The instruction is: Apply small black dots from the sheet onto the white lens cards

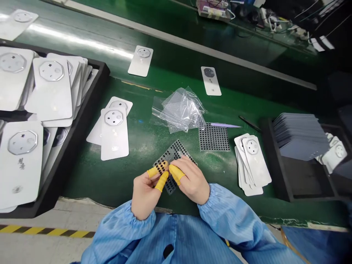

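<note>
My left hand (147, 190), with yellow finger cots on its fingertips, pinches a small clear strip with rows of black dots (161, 168). Close against it, my right hand (191, 179) has its covered fingertips pressed together at the strip's edge; whatever sits between them is hidden. Under both hands lies a larger clear sheet of black dots (176, 148), tilted on the green bench. A second dotted sheet (214, 139) rests just beyond my right hand, with purple tweezers (224, 125) across its top edge.
Crumpled clear plastic bags (181, 110) lie ahead. White phone back panels (114, 134) are at left, with more filling a black tray (101, 79). Another stack of panels (255, 161) stands at right beside a black tray (302, 183) holding grey panels (299, 135). A dark thin tool (250, 124) lies near it.
</note>
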Demonstrator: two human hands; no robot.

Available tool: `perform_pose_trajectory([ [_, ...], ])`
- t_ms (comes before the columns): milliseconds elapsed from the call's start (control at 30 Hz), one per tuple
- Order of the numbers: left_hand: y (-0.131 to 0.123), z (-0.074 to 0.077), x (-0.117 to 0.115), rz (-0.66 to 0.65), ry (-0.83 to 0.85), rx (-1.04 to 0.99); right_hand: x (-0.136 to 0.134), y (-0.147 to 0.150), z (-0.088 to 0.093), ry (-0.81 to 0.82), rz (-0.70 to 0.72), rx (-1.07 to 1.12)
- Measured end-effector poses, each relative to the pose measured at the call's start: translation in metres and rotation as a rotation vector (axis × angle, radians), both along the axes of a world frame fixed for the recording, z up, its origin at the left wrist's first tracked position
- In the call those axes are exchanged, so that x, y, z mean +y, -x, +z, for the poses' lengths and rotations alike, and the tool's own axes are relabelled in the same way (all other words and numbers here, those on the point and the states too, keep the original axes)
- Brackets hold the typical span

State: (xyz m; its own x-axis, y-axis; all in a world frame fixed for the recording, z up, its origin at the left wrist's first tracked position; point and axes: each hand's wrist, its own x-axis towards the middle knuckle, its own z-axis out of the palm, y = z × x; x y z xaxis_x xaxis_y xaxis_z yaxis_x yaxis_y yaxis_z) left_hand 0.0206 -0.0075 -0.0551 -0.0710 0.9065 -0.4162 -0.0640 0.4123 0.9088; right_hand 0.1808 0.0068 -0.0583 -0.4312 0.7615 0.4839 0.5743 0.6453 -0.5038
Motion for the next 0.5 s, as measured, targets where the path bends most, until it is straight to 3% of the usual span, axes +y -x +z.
perform_pose_trajectory([
  [167, 0.005, -0.011, 0.006, -0.088, -0.023, 0.107, 0.002, 0.007, -0.021, 0.265, 0.007, 0.215],
  [300, 0.023, -0.012, 0.013, -0.191, -0.043, 0.142, 0.007, 0.014, -0.023, 0.307, -0.15, 0.365],
  [400, 0.047, 0.004, 0.033, -0.269, -0.107, 0.352, 0.011, 0.014, -0.02, 0.285, -0.258, 0.475],
  [500, 0.044, 0.035, 0.088, -0.255, -0.364, 0.727, 0.01, 0.013, -0.019, 0.231, -0.272, 0.551],
])
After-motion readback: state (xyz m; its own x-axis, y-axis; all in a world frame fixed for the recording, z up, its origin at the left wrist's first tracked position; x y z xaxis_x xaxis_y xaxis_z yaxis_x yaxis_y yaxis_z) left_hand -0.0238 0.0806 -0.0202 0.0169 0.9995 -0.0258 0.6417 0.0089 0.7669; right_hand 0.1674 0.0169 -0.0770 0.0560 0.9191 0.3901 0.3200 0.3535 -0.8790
